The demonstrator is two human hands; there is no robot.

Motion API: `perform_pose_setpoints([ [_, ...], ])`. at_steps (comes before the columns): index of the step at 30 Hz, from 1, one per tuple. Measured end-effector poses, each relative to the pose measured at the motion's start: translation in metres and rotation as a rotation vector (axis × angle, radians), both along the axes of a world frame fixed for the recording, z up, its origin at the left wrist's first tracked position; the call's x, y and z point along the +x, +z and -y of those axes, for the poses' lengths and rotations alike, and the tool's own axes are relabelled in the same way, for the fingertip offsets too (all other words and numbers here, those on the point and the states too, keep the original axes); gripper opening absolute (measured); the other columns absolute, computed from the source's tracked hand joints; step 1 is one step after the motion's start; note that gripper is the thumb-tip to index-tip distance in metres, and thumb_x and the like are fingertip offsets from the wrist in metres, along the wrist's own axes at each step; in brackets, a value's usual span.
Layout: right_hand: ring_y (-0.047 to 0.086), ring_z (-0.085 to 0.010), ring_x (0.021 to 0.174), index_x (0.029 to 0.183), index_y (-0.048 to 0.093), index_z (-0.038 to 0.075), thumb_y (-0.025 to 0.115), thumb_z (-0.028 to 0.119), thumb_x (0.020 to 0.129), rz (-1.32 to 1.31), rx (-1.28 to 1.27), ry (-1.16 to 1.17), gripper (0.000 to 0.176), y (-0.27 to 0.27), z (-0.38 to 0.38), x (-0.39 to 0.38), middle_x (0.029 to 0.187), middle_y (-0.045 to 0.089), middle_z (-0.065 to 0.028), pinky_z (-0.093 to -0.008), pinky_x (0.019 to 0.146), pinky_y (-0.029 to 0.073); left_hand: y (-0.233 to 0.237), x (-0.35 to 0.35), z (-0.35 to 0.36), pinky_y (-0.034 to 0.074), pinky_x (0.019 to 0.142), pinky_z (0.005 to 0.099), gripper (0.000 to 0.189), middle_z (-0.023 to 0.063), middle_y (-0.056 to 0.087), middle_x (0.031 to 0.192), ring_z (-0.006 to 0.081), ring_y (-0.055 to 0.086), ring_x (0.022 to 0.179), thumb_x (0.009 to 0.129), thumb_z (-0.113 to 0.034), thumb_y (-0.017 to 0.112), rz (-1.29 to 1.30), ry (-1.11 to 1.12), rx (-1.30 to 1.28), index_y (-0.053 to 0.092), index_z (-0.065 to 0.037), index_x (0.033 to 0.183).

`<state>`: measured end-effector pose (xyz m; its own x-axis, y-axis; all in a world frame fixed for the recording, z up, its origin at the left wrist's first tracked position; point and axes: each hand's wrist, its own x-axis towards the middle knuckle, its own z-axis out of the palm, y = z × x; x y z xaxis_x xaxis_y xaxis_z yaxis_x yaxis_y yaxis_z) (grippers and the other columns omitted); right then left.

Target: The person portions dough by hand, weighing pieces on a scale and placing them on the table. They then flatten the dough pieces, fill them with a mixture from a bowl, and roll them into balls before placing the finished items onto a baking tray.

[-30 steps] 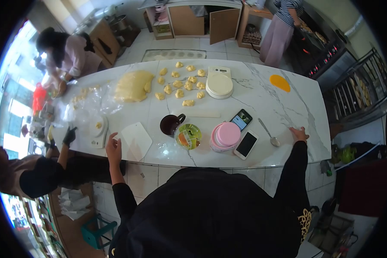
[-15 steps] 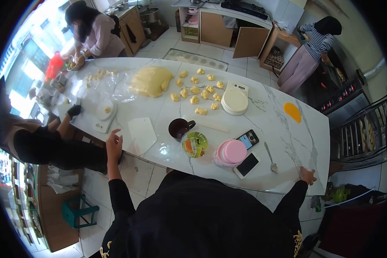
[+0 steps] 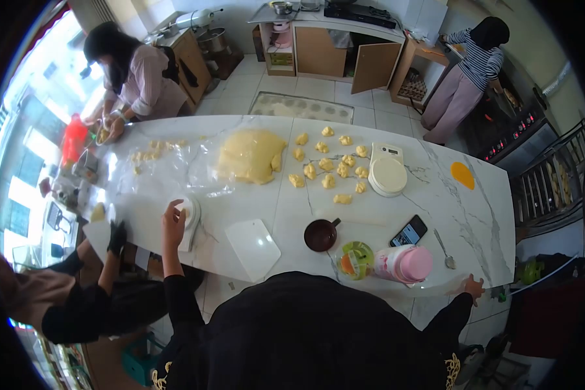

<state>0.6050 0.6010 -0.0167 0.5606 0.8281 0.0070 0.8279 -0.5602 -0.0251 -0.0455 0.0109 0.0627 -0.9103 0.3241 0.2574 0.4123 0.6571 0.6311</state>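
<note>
My left hand (image 3: 173, 221) is raised at the near edge of the left white scale (image 3: 191, 224), fingers bent and apart, holding nothing visible; it partly covers the scale's pan. My right hand (image 3: 474, 287) rests at the table's right front edge, fingers spread and empty. A white scraper sheet (image 3: 254, 249) lies right of the left scale. Beyond it sit a large yellow dough mass (image 3: 250, 156) and several small dough pieces (image 3: 326, 164), beside a second scale (image 3: 388, 175).
On the marble table (image 3: 292, 227) stand a dark mug (image 3: 321, 235), a green-patterned glass container (image 3: 355, 260) and a pink-lidded jar (image 3: 414, 263). A phone (image 3: 409, 231) and spoon (image 3: 450, 261) lie nearby. A co-worker's gloved hand (image 3: 117, 238) is at left; two other people stand beyond the table.
The view has shifted, so the table items appear farther right and lower. My left hand now overlaps the left scale. The second phone is no longer visible. The left co-worker's gloved hand appears lower.
</note>
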Motion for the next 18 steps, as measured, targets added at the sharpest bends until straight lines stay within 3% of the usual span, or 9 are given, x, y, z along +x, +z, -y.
perform_pose_setpoints([
  [5,0.042,-0.0409,0.114,0.136,0.023,0.028,0.054,0.048,0.078,-0.04,0.226,-0.206,0.069,-0.024,0.072,-0.021,0.129,0.032,-0.0233,-0.0691,0.089,0.022,0.014,-0.059,-0.008,0.036,0.047,0.0268,0.027,0.0035,0.049,0.057,0.0111,0.043,0.048,0.078,-0.003,0.056,-0.027,-0.07,0.031,0.058,-0.008,0.104],
  [7,0.04,-0.045,0.114,0.138,0.017,0.019,0.054,0.044,0.079,-0.423,0.583,-0.483,0.074,-0.04,0.124,-0.027,0.128,0.029,-0.0284,-0.0693,0.088,0.022,0.018,-0.073,-0.011,0.037,0.047,0.0265,0.026,0.004,0.05,0.058,0.0114,0.044,0.048,0.078,-0.003,0.056,0.011,-0.125,0.021,0.058,-0.008,0.104],
  [8,0.04,-0.0465,0.112,0.138,0.015,0.011,0.054,0.038,0.079,-0.455,0.641,-0.54,0.076,-0.042,0.153,-0.04,0.127,0.027,-0.0332,-0.0629,0.093,0.026,0.021,-0.08,-0.014,0.037,0.047,0.0246,0.026,0.0031,0.049,0.058,0.0099,0.045,0.05,0.08,-0.003,0.055,-0.008,-0.185,0.01,0.057,-0.007,0.105],
  [10,0.04,-0.0456,0.112,0.137,0.017,0.01,0.057,0.032,0.078,-0.516,0.753,-0.665,0.075,-0.086,0.2,-0.028,0.126,0.024,-0.0366,-0.0544,0.092,0.034,0.032,-0.093,-0.019,0.038,0.048,0.023,0.026,0.0027,0.05,0.059,0.0086,0.047,0.053,0.082,-0.003,0.054,-0.027,-0.265,-0.033,0.056,-0.006,0.107],
  [12,0.041,-0.0439,0.11,0.134,0.02,0.008,0.058,0.025,0.077,-0.64,0.843,-0.916,0.07,-0.055,0.248,-0.071,0.124,0.024,-0.0355,-0.0494,0.088,0.04,0.036,-0.105,-0.025,0.037,0.048,0.0242,0.021,0.0034,0.05,0.058,0.0093,0.045,0.051,0.08,-0.004,0.056,-0.004,-0.27,0.021,0.058,-0.005,0.101],
  [14,0.045,-0.0407,0.104,0.126,0.031,0.007,0.064,0.017,0.072,-0.383,0.807,-1.191,0.064,-0.119,0.245,-0.001,0.123,0.027,-0.024,-0.0521,0.077,0.049,0.035,-0.108,-0.026,0.037,0.048,0.0253,0.016,0.0041,0.05,0.058,0.0101,0.043,0.049,0.078,-0.005,0.058,0.019,-0.254,0.072,0.06,-0.005,0.094],
  [15,0.045,-0.0407,0.104,0.126,0.031,0.007,0.064,0.017,0.072,-0.385,0.807,-1.181,0.064,-0.101,0.25,-0.015,0.123,0.027,-0.024,-0.0521,0.077,0.049,0.035,-0.108,-0.029,0.037,0.048,0.025,0.01,0.0045,0.05,0.057,0.01,0.043,0.049,0.078,-0.006,0.058,0.03,-0.274,0.076,0.059,-0.003,0.088],
  [16,0.046,-0.0388,0.103,0.125,0.031,0.008,0.062,0.016,0.074,-0.435,0.99,-1.125,0.06,-0.083,0.258,-0.027,0.122,0.027,-0.0247,-0.0496,0.078,0.046,0.034,-0.105,-0.033,0.037,0.048,0.0247,0.006,0.0049,0.05,0.057,0.01,0.043,0.05,0.078,-0.006,0.059,0.04,-0.294,0.081,0.059,-0.001,0.081],
  [18,0.048,-0.0344,0.099,0.122,0.032,0.01,0.06,0.013,0.075,-0.441,1.247,-0.942,0.055,-0.043,0.252,-0.037,0.118,0.033,-0.0232,-0.0459,0.077,0.044,0.031,-0.094,-0.04,0.034,0.046,0.0254,0.018,0.0064,0.046,0.052,0.0105,0.039,0.047,0.08,-0.009,0.059,0.082,-0.302,0.087,0.052,0.002,0.067],
])
